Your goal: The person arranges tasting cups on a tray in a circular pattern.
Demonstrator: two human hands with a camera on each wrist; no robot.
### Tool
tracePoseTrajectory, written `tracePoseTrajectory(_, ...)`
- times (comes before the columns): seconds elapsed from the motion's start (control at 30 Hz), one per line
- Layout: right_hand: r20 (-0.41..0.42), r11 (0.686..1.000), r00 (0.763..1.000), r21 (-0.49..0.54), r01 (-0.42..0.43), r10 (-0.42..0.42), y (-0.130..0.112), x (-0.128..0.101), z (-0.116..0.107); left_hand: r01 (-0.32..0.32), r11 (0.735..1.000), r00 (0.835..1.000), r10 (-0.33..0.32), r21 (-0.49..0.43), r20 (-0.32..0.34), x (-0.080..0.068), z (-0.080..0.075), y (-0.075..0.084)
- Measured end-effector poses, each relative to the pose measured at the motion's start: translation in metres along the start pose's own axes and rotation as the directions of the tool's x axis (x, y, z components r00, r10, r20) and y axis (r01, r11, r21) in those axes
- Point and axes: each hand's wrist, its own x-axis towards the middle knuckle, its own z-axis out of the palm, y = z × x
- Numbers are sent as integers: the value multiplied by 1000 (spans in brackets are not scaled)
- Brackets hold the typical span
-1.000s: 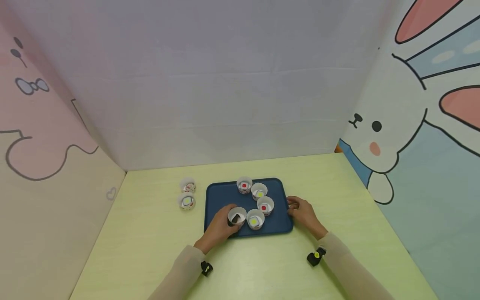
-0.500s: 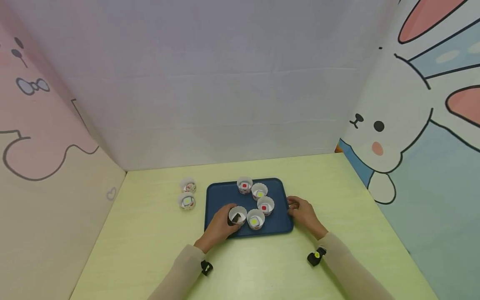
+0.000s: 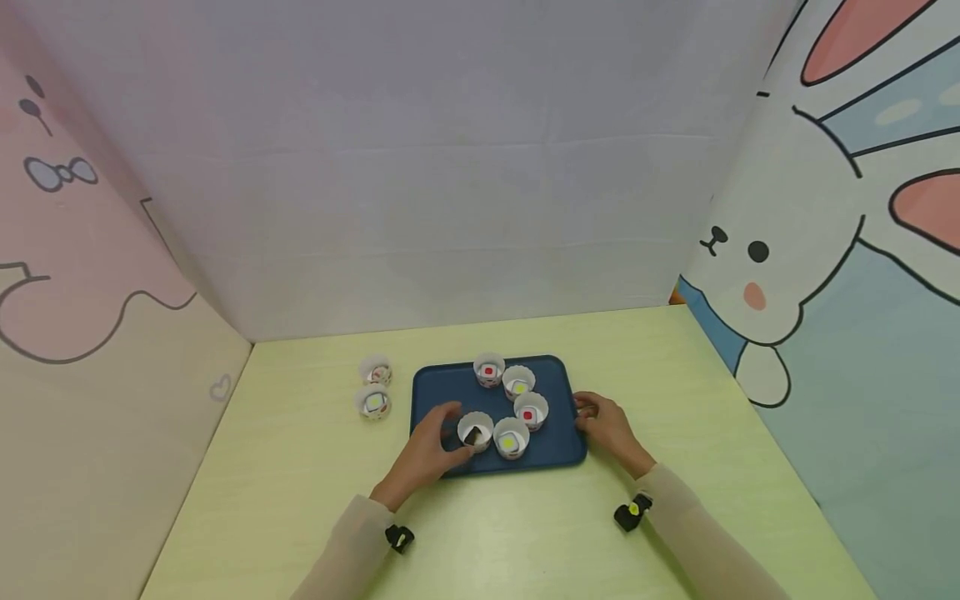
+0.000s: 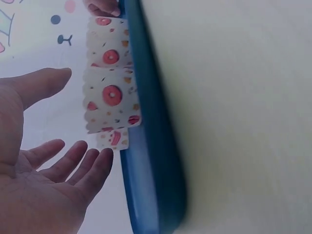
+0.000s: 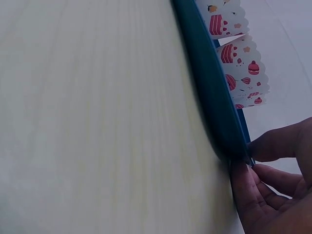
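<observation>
A dark blue tray (image 3: 438,392) lies on the yellow-green table and carries several white paper cups. The cup with a dark piece (image 3: 475,432) stands at the tray's front left, beside a cup with a yellow piece (image 3: 511,438). My left hand (image 3: 430,443) hovers just left of the dark-piece cup, fingers spread and holding nothing; the left wrist view shows the open palm (image 4: 34,185) apart from the patterned cups (image 4: 111,100). My right hand (image 3: 603,423) pinches the tray's right rim (image 5: 229,134), thumb and fingers curled on the edge.
Two more paper cups (image 3: 374,386) stand on the table left of the tray. Illustrated panels wall in the table on the left, back and right. Bare tabletop lies in front of the tray.
My left hand has let go of the dark-piece cup and drawn back to the left with fingers opened. The right hand stays on the tray's rim.
</observation>
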Motion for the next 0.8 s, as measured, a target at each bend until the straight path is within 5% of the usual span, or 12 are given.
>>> tracePoseTrajectory(0.8, 2, 1000, 1000, 24, 2, -2, 1, 0, 0, -23, 998, 987, 15, -52, -162, -1, -59, -3)
